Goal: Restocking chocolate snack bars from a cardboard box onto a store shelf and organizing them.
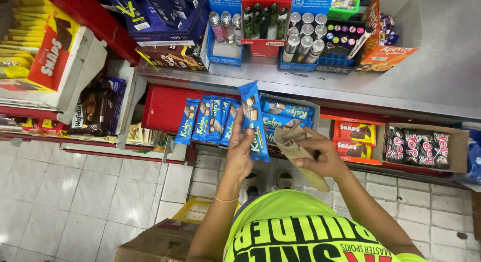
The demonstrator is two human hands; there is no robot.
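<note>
Nearest the lens, a neon-yellow shirt (pixel 300 232) with black lettering, and beside it the corner of a cardboard box (pixel 160 244) on the white-tiled floor (pixel 75 202). Above the shirt, left hand (pixel 240 152) raised with a thin gold bangle (pixel 226 199) at the wrist, fingers (pixel 239 125) closed around the lower half of a blue wafer bar (pixel 254 120). Bar held upright with a slight tilt, top end clear above the fingertips, bottom end poking out below the palm, thumb side pressed against its left edge. Wrapper glossy blue with white lettering and a picture of a chocolate-coated wafer near the top; long, narrow, flat. Right hand (pixel 320 154) just beside it, fingers curled tight on a folded tan cloth (pixel 298 152), whose loose end hangs down toward the floor. Behind both hands, a row of matching blue wafer bars (pixel 208 120) standing on a red shelf (pixel 163 109), more lying flat in an open display box (pixel 288 111). Further right, orange snack packs (pixel 354 133) and a carton of dark wrapped candies (pixel 418 147). Above, a grey metal surface (pixel 441 76) carrying trays of lighters and pens (pixel 305 36).
</note>
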